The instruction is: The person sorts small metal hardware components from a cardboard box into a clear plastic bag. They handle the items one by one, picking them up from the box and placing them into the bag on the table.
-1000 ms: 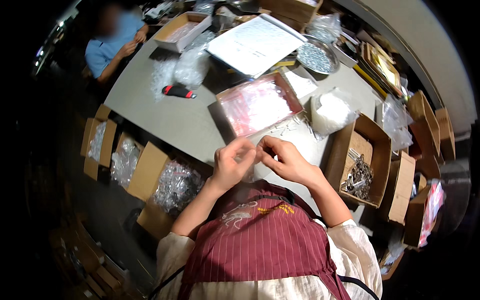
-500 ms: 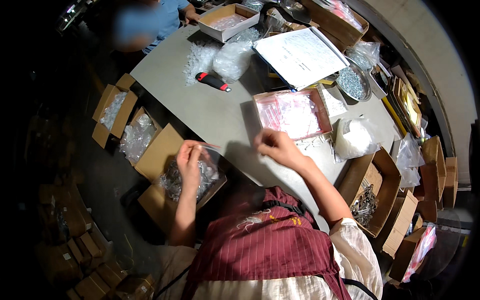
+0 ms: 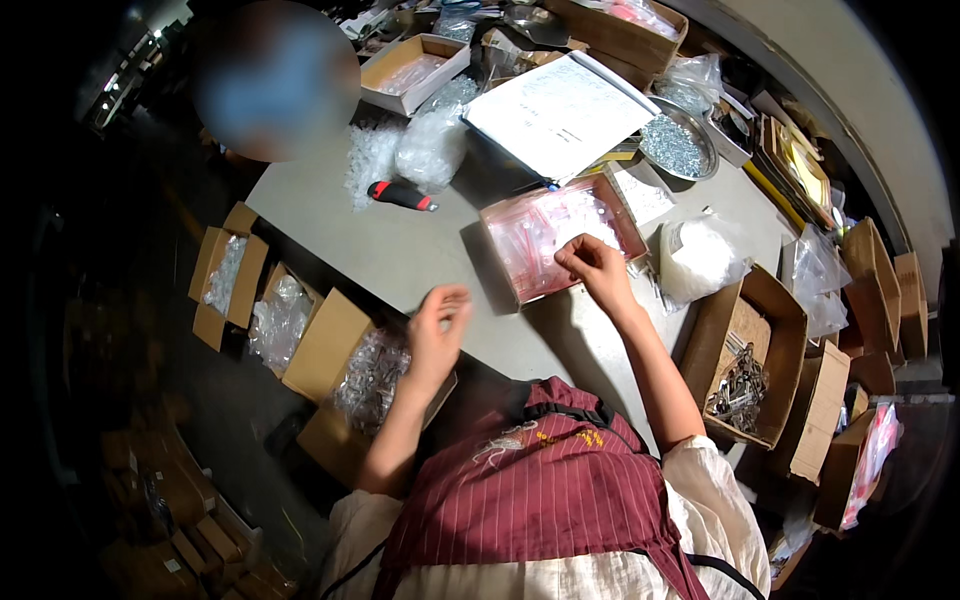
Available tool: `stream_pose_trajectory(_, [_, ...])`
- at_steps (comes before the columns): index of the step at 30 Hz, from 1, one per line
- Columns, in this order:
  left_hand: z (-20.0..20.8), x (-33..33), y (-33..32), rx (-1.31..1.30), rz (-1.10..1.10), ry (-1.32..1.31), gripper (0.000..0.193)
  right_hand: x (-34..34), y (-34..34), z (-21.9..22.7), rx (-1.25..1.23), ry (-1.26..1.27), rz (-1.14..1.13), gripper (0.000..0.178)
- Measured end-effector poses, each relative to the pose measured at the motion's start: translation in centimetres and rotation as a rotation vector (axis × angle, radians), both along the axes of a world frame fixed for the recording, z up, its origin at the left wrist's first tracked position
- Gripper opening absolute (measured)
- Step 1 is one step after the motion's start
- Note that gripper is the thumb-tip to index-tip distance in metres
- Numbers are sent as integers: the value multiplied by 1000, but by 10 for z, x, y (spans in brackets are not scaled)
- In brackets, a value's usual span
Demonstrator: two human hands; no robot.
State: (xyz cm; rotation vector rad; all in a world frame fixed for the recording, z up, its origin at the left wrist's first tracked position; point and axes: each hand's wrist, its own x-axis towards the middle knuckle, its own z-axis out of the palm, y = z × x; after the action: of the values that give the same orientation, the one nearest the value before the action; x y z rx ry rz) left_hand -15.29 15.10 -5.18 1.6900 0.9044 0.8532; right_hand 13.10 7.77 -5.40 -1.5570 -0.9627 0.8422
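Observation:
My right hand (image 3: pixel 597 268) is over the near side of an open carton (image 3: pixel 522 297) of small clear zip bags (image 3: pixel 540 240) with red strips. Its thumb and fingertips are pinched together; whatever is between them, if anything, is too small to make out. My left hand (image 3: pixel 438 335), a little blurred, hangs by the table's near left edge with loosely curved fingers and nothing visible in it. Beneath it stands a cardboard box (image 3: pixel 325 440) holding filled clear bags (image 3: pixel 372 378), partly covered by my left forearm.
A red and black utility knife (image 3: pixel 402 195) lies on the grey table (image 3: pixel 400 255) near a clear plastic bag (image 3: pixel 432 150). A clipboard (image 3: pixel 560 115) and a bowl of small metal parts (image 3: pixel 676 148) are farther back. On the right, a box (image 3: pixel 790 330) contains metal pieces (image 3: pixel 740 385).
My right hand has reached forward to the carton of zip bags. My left hand has shifted right, and the small clear bag it held is no longer seen in it.

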Motion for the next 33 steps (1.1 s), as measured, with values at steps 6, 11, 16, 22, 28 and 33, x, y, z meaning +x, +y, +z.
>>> stream_pose_trajectory(6, [10,83,-9,-409,-262,-265,14,-29,-59,25,-51,86,145,17])
stream_pose_trajectory(11, [4,83,-35,-271,-245,-168,14,43,-124,-20,-299,-827,-415,14])
stream_pose_trajectory(16, [9,84,-52,124,-302,7,21,68,-136,-46,-460,-974,-468,19])
stream_pose_trajectory(22, [17,94,-66,236,-294,-1,13,81,-115,-82,-591,-1091,-503,17])
stream_pose_trajectory(28, [13,77,-70,184,-273,204,9,76,-112,-54,-545,-914,-482,21])
stream_pose_trajectory(33, [13,94,-68,234,-305,76,10,68,-103,-55,-447,-921,-404,23])
